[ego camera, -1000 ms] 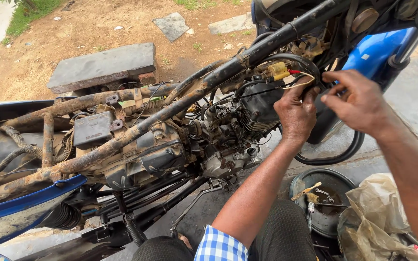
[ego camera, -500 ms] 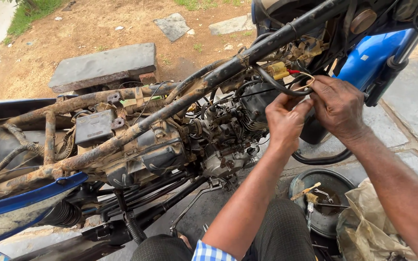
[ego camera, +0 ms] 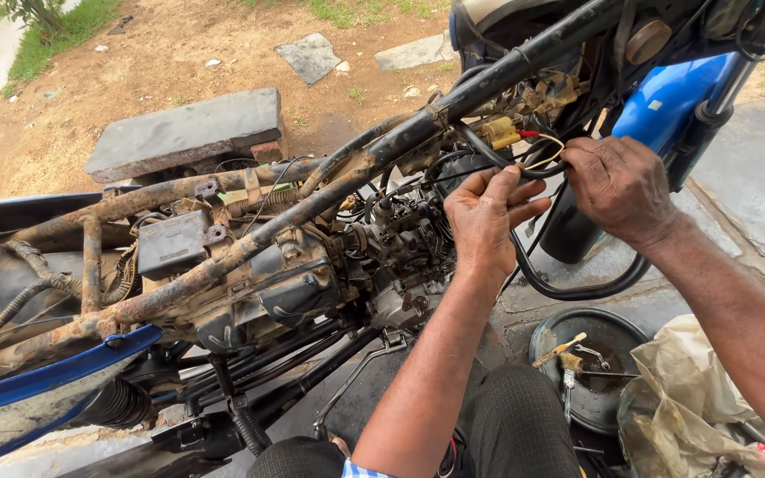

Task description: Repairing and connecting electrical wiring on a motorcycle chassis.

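both hands work a black cable (ego camera: 524, 170) running sideways under the rusty motorcycle frame tube (ego camera: 329, 190), left hand (ego camera: 486, 217) pinching it, right hand (ego camera: 620, 188) closed on it just beside.

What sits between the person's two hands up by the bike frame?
In the head view, a black cable and thin yellow and red wires span the gap between the left hand and right hand.

Both hands raised close together, left (ego camera: 482, 217) fingers pinched, right (ego camera: 617, 188) curled, forearms outstretched
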